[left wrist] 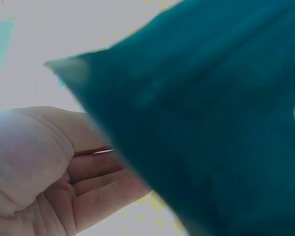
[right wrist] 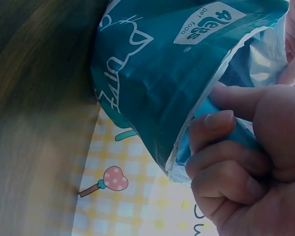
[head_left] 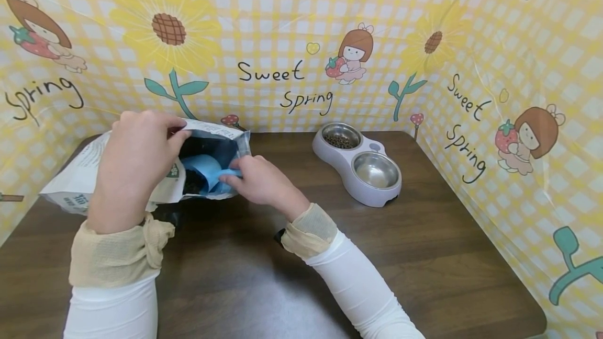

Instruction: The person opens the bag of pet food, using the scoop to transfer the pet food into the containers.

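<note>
Head view: scoop handle rightward, bowl bagward.

Left wrist view, close and blurred: teal bag filling the right and centre, one pale corner jutting toward upper left, surface too soft to read any print. Left hand at lower left, palm toward the lens, fingers lying side by side and running in under the bag's lower edge, contact itself not resolvable. Pale washed-out backdrop behind, faint yellow specks, a teal patch at the far left edge.
</note>
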A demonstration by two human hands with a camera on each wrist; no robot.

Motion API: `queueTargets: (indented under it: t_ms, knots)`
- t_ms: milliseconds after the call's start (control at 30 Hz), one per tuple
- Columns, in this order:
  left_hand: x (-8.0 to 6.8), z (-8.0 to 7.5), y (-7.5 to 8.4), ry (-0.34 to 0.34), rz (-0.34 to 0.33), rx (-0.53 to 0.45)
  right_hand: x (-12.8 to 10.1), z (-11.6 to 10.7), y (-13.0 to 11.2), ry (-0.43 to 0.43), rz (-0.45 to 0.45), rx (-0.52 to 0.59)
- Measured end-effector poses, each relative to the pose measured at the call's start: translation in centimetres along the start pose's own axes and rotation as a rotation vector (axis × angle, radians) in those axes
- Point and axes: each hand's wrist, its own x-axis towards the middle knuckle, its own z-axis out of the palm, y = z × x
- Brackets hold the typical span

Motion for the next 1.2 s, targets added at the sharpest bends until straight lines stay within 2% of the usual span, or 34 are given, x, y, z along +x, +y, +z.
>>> queueTargets:
  t_ms: [167,733,900,1200]
  knots:
    - [0.0,0.0,0.0,-0.001,-0.001,0.000,-0.1,-0.1,-0.2,0.012,0.011,-0.007]
    - [0.0,0.1,-0.2,-0.002,0.000,0.007,-0.1,-0.5,0.2,0.011,0.058,0.105]
    - [0.0,0.2,-0.3,0.004,0.001,0.003,0.0,-0.8,0.4,-0.021,0.103,0.156]
    - [0.0,0.3,0.0,0.001,-0.012,-0.007,-0.2,-1.1,0.3,-0.072,0.179,0.122]
